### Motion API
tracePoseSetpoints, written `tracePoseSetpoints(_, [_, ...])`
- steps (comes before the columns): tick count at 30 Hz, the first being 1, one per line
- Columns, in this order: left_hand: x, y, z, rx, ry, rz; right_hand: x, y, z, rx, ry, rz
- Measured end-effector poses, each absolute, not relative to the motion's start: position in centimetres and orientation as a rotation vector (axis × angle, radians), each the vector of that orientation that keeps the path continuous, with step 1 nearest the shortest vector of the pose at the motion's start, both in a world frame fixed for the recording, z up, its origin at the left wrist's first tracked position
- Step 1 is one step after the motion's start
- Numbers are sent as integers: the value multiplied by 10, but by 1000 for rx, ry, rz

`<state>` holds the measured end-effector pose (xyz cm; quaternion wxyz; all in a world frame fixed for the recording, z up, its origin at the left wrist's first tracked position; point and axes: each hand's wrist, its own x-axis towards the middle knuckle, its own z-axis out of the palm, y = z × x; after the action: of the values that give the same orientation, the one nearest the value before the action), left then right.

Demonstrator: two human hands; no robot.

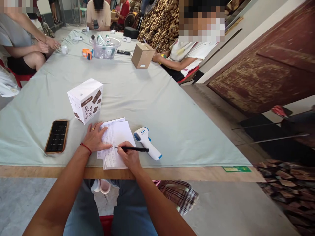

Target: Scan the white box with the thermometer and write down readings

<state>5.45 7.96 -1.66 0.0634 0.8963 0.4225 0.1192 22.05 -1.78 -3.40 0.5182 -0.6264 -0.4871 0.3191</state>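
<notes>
My right hand (129, 158) is closed around a black pen (135, 149), its tip at the paper. Under both hands lie a few stacked white sheets (123, 134), with rows of small handwriting on their left part. My left hand (95, 138) rests flat on the left side of the sheets, fingers spread, a ring on one finger. Just right of the paper lies a white and blue infrared thermometer (149, 144). Beyond my left hand stands a white "Super Meal" box (85, 100). A smartphone (57, 136) with a dark screen lies to the left.
A pale cloth covers the table (159, 98), whose bare wooden edge (172, 173) faces me. Farther off are a cardboard box (142, 56), a clear plastic basin (106, 49) with bottles, and an orange tape roll (86, 53). Several people sit around the table. Firewood (159, 26) is stacked behind.
</notes>
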Motion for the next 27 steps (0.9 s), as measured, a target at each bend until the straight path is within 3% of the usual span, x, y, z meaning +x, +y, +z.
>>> tracePoseSetpoints(27, [53,80,-19,2700,1275,375,221,-18,-36,-1512,-1173,732])
